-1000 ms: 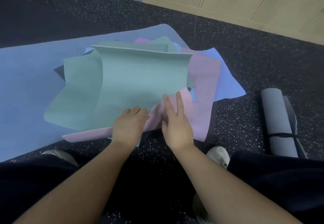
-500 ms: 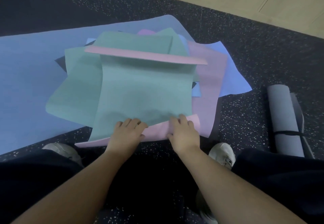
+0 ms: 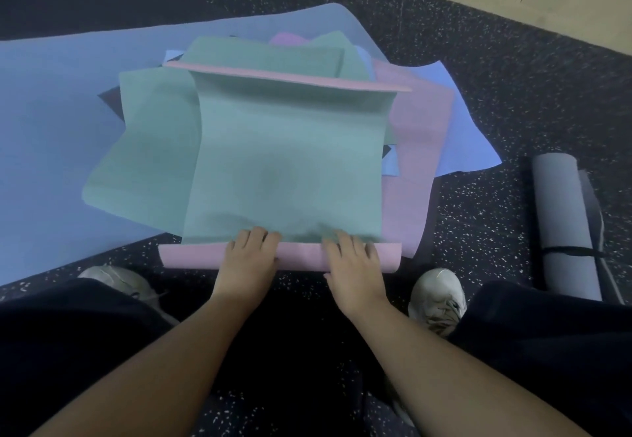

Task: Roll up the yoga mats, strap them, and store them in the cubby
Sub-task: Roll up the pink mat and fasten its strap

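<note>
Since half a second ago, both hands have turned the near edge of the green-and-pink mat [image 3: 290,176] into a short pink roll. Left hand [image 3: 248,262] and right hand [image 3: 355,262] curl over this roll, side by side. Further right, a strapped grey mat [image 3: 564,217] lies on the floor [image 3: 478,224].

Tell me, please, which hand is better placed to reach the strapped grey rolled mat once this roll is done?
The right hand, probably: the grey rolled foam mat lies on its side of the pink-backed green mat roll, while the left hand sits farther across.
</note>
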The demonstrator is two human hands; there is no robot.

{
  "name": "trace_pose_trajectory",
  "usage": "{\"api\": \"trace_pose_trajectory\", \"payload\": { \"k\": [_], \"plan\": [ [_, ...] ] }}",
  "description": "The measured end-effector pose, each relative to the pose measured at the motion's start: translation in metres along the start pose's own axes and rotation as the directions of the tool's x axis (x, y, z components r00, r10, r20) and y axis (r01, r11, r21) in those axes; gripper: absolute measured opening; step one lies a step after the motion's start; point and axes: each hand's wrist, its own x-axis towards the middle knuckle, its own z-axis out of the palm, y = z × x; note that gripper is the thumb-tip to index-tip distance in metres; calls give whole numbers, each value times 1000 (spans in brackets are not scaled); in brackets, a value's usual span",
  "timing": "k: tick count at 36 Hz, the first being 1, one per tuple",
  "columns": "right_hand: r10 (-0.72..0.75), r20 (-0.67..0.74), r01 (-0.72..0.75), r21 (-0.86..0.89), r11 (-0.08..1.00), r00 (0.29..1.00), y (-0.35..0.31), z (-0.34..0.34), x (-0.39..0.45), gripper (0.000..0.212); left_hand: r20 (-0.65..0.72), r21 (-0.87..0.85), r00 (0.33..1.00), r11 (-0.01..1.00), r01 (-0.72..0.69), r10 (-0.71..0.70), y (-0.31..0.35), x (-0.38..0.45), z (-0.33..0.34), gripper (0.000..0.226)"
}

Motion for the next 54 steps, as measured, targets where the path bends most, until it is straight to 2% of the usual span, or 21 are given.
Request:
{"api": "trace_pose_trajectory", "payload": {
  "k": [5, 9, 12, 20, 24, 32, 40, 43, 47, 49, 50, 52, 54],
  "plan": [
    [19, -46, -19, 15, 1000, 999, 0, 21, 1, 76, 57, -6, 998, 1000, -21, 21, -8, -5, 10, 60],
    [-8, -81, 6, -28, 1000, 997, 2, 33, 4, 56, 112, 27, 993, 999, -34, 31, -16, -14, 17, 69],
    [-5, -104, 1, -42, 999, 995, 2, 42, 7, 47, 131, 101, 991, 995, 2, -15, -17, -16, 23, 61],
    [-50, -87, 50, 3, 999, 995, 9, 53, 13, 58, 155, 171, 987, 985, 16, -43, -24, -25, 36, 67],
    [-30, -40, 32, 31, 999, 999, 9, 57, 22, 59, 125, 207, 992, 978, 4, -30, -28, -27, 43, 70],
    [-18, 25, 16, 73, 997, 1000, 12, 62, 26, 42, 150, 267, 988, 964, -12, -30, -36, -23, 43, 50],
    [2, 65, -8, 81, 997, 998, 9, 63, 26, 36, 75, 294, 997, 956, -11, -11, -33, -21, 40, 27],
    [-2, 95, -5, 71, 997, 995, 9, 65, 27, 36, 142, 266, 990, 964, -14, -25, -34, -16, 39, 29],
    [-39, 231, 34, 28, 999, 972, 9, 54, 44, 28, 267, 231, 963, 972, -33, -31, -38, -3, 36, 29],
    [-92, 300, 85, 36, 996, 949, 13, 53, 52, 37, 254, 237, 967, 971, -29, -33, -40, 1, 37, 28],
    [-95, 322, 86, 43, 995, 942, 14, 52, 55, 39, 241, 238, 969, 971, -9, -50, -40, 4, 37, 35],
    [-72, 333, 63, 40, 997, 940, 14, 52, 59, 41, 240, 213, 968, 977, 16, -68, -41, 8, 38, 48],
    [-33, 347, 18, 46, 999, 937, 13, 52, 63, 43, 224, 200, 973, 980, 9, -55, -42, 10, 40, 45]
  ]
}}
